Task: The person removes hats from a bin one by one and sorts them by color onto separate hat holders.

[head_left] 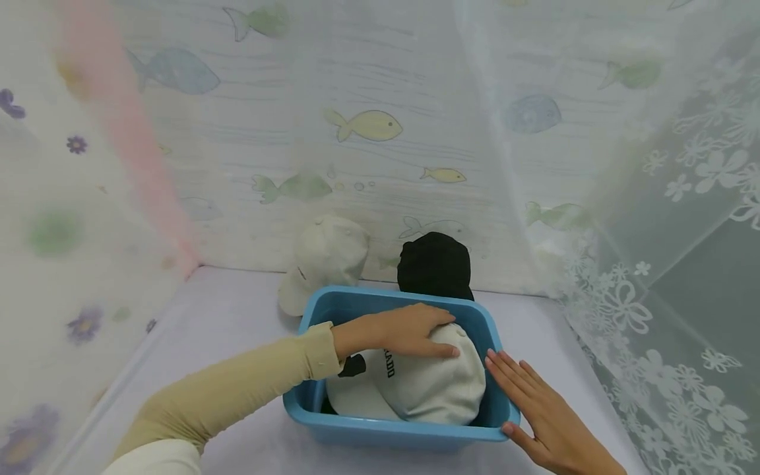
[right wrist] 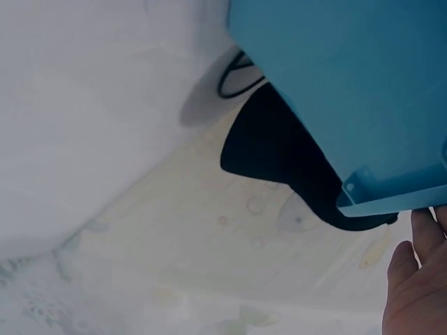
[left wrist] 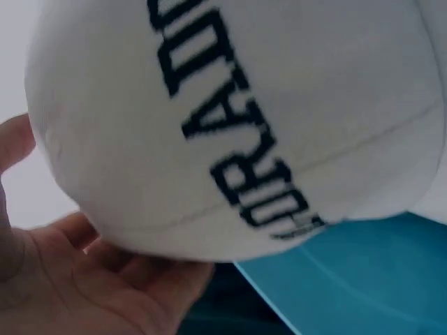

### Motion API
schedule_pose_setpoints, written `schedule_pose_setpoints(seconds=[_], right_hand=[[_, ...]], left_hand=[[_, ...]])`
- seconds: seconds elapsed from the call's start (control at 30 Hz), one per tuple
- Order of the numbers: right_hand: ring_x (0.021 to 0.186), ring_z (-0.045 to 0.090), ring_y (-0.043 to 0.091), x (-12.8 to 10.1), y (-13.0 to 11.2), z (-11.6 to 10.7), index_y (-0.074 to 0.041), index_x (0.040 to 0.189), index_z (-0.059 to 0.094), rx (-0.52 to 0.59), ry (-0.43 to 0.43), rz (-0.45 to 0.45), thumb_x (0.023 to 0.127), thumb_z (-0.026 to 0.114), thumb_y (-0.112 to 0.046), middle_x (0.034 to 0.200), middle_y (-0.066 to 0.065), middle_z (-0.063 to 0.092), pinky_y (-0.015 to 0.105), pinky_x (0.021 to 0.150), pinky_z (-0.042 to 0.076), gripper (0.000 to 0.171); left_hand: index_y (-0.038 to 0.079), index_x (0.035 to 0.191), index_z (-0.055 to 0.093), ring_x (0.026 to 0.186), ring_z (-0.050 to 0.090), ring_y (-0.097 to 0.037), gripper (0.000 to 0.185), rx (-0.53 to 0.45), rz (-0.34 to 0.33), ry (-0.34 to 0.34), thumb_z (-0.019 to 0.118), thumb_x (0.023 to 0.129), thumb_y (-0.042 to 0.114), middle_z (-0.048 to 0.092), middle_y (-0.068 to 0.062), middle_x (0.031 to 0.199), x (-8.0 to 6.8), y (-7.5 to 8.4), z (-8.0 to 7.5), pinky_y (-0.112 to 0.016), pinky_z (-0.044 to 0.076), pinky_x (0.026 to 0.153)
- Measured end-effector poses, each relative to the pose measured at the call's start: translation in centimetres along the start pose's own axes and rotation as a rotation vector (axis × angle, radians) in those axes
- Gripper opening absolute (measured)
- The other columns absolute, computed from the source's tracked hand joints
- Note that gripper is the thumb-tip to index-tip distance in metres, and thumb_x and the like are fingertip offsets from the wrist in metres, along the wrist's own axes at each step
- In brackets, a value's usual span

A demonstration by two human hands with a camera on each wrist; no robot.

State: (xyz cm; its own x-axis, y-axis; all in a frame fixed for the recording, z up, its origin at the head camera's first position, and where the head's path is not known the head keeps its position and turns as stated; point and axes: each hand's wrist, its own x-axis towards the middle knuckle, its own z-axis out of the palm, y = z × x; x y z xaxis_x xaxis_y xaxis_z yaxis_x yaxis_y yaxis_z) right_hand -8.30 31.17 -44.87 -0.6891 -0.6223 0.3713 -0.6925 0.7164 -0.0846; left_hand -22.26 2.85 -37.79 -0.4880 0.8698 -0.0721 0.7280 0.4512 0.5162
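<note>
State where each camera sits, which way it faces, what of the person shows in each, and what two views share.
Head: worn on the head, facing forward and down at the blue bin and the lettered white cap inside; left hand, right hand and left sleeve show.
Left wrist: worn there, facing the lettered white cap closely; part of the left hand shows.
Right wrist: worn there, facing the blue bin's side and a black cap; part of the right hand shows.
Shared: head and left wrist both show the lettered white cap.

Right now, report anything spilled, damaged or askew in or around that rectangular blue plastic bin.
Nothing looks spilled or damaged. The dark-lettered white fabric cap merely seems askew: inside the bin, it lies turned sideways, its lettering running steeply rather than level.
</note>
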Motion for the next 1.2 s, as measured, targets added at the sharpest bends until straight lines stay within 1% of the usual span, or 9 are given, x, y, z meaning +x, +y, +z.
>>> schedule_pose_setpoints(seconds=[0.1, 0.23, 0.43, 0.5, 0.63, 0.73, 0.87, 1.07, 1.2], right_hand=[[0.155, 0.022, 0.020, 0.1, 0.1, 0.0, -0.001, 0.158, 0.034, 0.000, 0.014, -0.009, 0.102, 0.056, -0.042, 0.161, 0.017, 0.038, 0.027, 0.127, 0.004, 0.072], [0.155, 0.022, 0.021, 0.2, 0.1, -0.1, -0.001, 0.158, 0.033, 0.012, 0.015, -0.006, 0.102, 0.057, -0.040, 0.162, 0.016, 0.037, 0.026, 0.127, 0.005, 0.072], [0.156, 0.020, 0.020, 0.1, 0.0, 0.0, -0.001, 0.158, 0.033, 0.011, -0.008, -0.006, 0.102, 0.058, -0.040, 0.161, 0.018, 0.038, 0.025, 0.127, 0.004, 0.073], [0.156, 0.019, 0.018, 0.0, 0.0, 0.0, -0.002, 0.158, 0.032, 0.007, -0.018, 0.001, 0.101, 0.059, -0.040, 0.161, 0.017, 0.037, 0.024, 0.127, 0.003, 0.074], [0.157, 0.017, 0.017, -0.3, 0.1, 0.1, -0.003, 0.160, 0.030, 0.013, -0.036, 0.015, 0.099, 0.062, -0.039, 0.163, 0.016, 0.036, 0.024, 0.126, 0.002, 0.077], [0.156, 0.019, 0.018, -0.3, 0.1, 0.1, -0.001, 0.159, 0.031, 0.019, -0.018, 0.002, 0.101, 0.059, -0.040, 0.162, 0.018, 0.036, 0.024, 0.126, 0.004, 0.075], [0.156, 0.020, 0.019, -0.1, 0.1, 0.1, 0.001, 0.157, 0.033, 0.034, 0.011, -0.007, 0.104, 0.055, -0.041, 0.161, 0.019, 0.037, 0.024, 0.126, 0.005, 0.072], [0.156, 0.018, 0.016, -0.2, -0.2, 0.2, 0.000, 0.158, 0.031, 0.057, 0.003, 0.012, 0.103, 0.056, -0.040, 0.162, 0.019, 0.036, 0.022, 0.126, 0.004, 0.073], [0.156, 0.019, 0.015, 0.0, -0.1, 0.3, 0.001, 0.158, 0.032, 0.060, 0.012, 0.009, 0.104, 0.054, -0.043, 0.161, 0.019, 0.036, 0.021, 0.126, 0.004, 0.072]], left_hand=[[0.006, 0.151, 0.048, 0.131, 0.057, -0.015, 0.072, -0.010, -0.047, 0.037, 0.058, 0.099, 0.055, 0.057, -0.003, 0.147, 0.3, 0.1, 0.3, -0.031, 0.049, 0.106], [0.006, 0.145, 0.054, 0.115, 0.063, -0.012, 0.070, -0.033, -0.076, 0.078, 0.063, 0.095, 0.054, 0.065, -0.003, 0.135, 0.6, 0.1, 0.7, -0.025, 0.053, 0.091], [0.009, 0.133, 0.066, 0.088, 0.062, -0.005, 0.051, -0.115, -0.094, 0.066, 0.067, 0.095, 0.043, 0.073, -0.001, 0.113, 0.6, 0.1, 1.2, -0.019, 0.050, 0.068], [0.009, 0.133, 0.067, 0.085, 0.061, -0.004, 0.049, -0.137, -0.093, 0.061, 0.067, 0.095, 0.040, 0.073, -0.002, 0.112, 0.4, 0.1, 1.2, -0.019, 0.050, 0.066], [0.008, 0.137, 0.064, 0.091, 0.064, -0.008, 0.047, -0.151, -0.083, 0.061, 0.065, 0.098, 0.035, 0.073, -0.005, 0.120, 0.1, 0.2, 1.1, -0.020, 0.051, 0.069], [0.008, 0.142, 0.061, 0.100, 0.065, -0.013, 0.047, -0.136, -0.076, 0.065, 0.063, 0.101, 0.030, 0.070, -0.007, 0.129, 0.0, 0.4, 1.0, -0.020, 0.052, 0.075], [0.006, 0.142, 0.060, 0.107, 0.066, -0.016, 0.044, -0.129, -0.065, 0.074, 0.063, 0.102, 0.026, 0.068, -0.008, 0.133, 0.0, 0.5, 0.9, -0.021, 0.052, 0.079], [0.006, 0.140, 0.062, 0.118, 0.064, -0.021, 0.042, -0.179, -0.078, 0.082, 0.063, 0.102, 0.025, 0.066, -0.007, 0.137, -0.5, 0.6, 0.6, -0.021, 0.052, 0.083], [0.006, 0.137, 0.064, 0.111, 0.066, -0.019, 0.040, -0.223, -0.078, 0.098, 0.063, 0.102, 0.025, 0.068, -0.008, 0.134, -0.9, 0.2, 0.1, -0.021, 0.051, 0.079]])
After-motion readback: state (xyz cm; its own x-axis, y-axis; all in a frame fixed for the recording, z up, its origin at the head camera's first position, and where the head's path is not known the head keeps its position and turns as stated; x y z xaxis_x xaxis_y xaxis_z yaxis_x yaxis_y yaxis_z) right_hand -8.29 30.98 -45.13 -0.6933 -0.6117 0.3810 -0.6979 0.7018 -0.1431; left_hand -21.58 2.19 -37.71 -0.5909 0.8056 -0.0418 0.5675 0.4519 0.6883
